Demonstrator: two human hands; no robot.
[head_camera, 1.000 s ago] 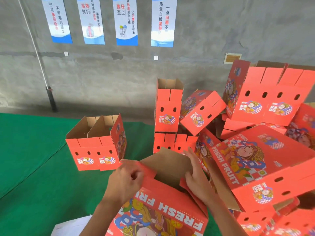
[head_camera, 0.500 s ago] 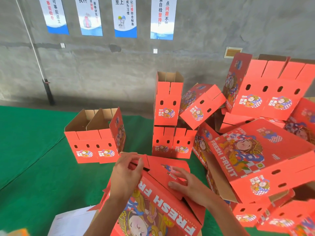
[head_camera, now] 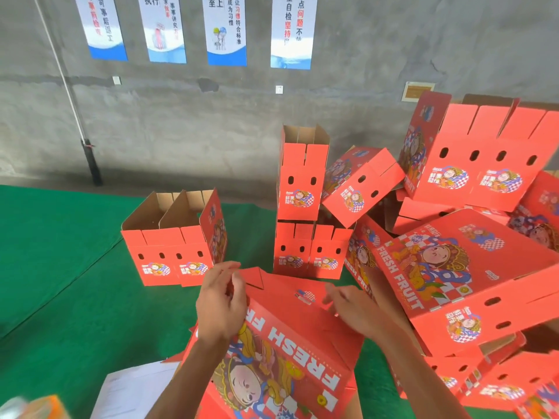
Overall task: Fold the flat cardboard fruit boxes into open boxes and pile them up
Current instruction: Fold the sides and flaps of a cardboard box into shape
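The red "FRESH FRUIT" cardboard box I work on lies in front of me, its end flaps folded over and facing away. My left hand grips the flap's left corner, fingers curled round its edge. My right hand, a little blurred, presses with straight fingers on the flaps' right side. Two folded open boxes stand side by side on the left. More folded boxes are stacked in the middle. A loose pile of them fills the right.
Green matting covers the floor, with a seam running diagonally at the left. White paper and a blurred orange thing lie at the bottom left. A grey concrete wall with posters and a black-footed pole stands behind.
The box's end was open with its brown inside showing; the red flaps now lie folded across it. My right hand has slid rightward over the flaps. My left hand stays at the left corner.
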